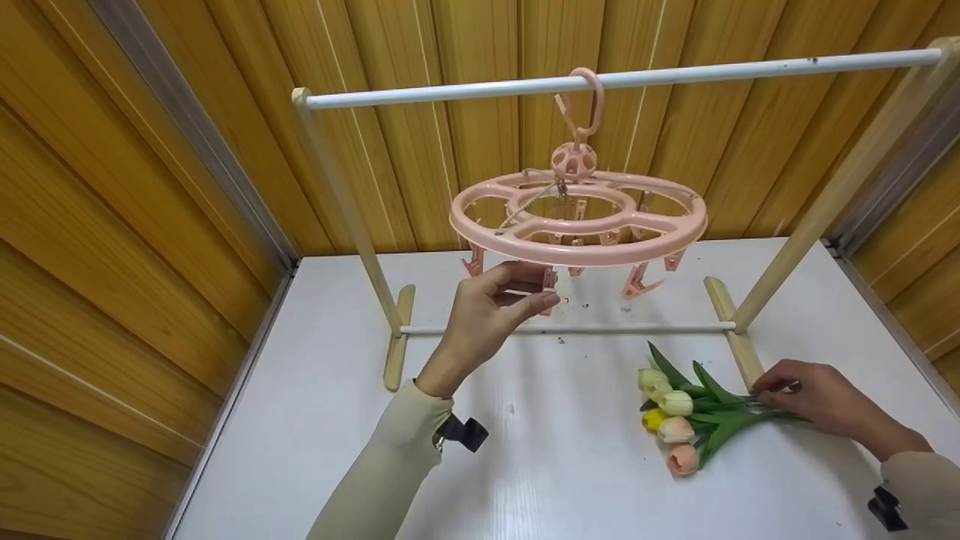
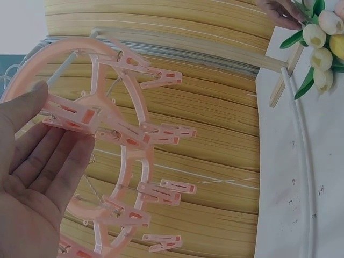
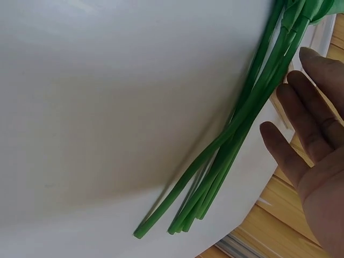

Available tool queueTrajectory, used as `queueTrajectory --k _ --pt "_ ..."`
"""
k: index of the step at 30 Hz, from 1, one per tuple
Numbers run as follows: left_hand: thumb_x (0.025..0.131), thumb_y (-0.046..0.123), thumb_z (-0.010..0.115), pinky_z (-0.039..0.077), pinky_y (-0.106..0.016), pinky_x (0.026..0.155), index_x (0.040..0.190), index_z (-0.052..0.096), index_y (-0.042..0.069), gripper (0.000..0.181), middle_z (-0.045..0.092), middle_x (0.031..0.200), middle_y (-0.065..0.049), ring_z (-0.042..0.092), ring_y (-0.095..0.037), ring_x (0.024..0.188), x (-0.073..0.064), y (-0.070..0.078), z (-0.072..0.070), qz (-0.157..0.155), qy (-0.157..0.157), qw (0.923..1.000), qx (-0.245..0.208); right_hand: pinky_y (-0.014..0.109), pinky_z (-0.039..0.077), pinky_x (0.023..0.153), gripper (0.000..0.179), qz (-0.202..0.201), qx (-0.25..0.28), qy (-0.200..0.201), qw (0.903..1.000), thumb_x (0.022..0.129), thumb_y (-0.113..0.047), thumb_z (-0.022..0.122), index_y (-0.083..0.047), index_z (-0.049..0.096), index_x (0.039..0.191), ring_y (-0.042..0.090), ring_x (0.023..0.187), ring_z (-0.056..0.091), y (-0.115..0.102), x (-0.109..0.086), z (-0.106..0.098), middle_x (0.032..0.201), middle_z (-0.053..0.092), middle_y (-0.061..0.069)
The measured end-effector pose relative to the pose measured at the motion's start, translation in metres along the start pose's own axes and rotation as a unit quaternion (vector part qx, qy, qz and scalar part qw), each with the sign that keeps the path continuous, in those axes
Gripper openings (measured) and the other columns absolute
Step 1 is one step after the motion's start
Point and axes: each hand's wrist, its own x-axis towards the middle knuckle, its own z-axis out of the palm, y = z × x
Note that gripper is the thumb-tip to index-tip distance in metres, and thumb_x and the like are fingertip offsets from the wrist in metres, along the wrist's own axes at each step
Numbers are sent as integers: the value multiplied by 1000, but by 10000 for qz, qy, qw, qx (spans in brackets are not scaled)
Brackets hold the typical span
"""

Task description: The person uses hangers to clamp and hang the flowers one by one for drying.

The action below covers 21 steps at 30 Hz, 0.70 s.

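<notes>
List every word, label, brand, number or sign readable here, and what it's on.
None: no readable text in any of the three views.
Pink clip hanger: no lettering visible.
Tulips: no tag or label visible.
White top rod: small dark marks, too small to make out.
White tabletop: scattered specks, too small to make out; nothing legible.

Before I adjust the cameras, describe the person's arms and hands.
The left hand and right hand are ungloved. The left sleeve and right sleeve are plain pale beige, long. A small, blocky black device sits at each wrist: left device, right device.
</notes>
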Motion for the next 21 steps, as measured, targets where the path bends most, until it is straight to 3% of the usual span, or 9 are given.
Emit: queueTrajectory --k 6,12,21 --pt "95 2 80 65 -39 84 119 73 -6 26 77 107 -12 75 -22 97 -2 -1 -1 26 -7 10000 -6 17 55 68 21 -206 179 44 9996 82 3 88 -12 78 94 -3 83 63 4 -1 5 89 73 -6" --pt "95 3 80 65 -39 85 119 73 -6 27 77 108 -14 75 -22 97 -3 -1 -1 -10 13 10000 37 19 56 67 24 -244 33 54 9997 79 3 90 -15 78 90 -3 83 63 5 -2 7 89 75 -5" --pt "94 1 80 65 -40 84 118 73 -7 26 77 107 -13 75 -24 98 -3 -1 0 12 24 10000 -1 22 56 65 22 42 -116 -417 9991 81 4 88 -14 78 89 -1 81 60 5 -1 8 87 70 -8"
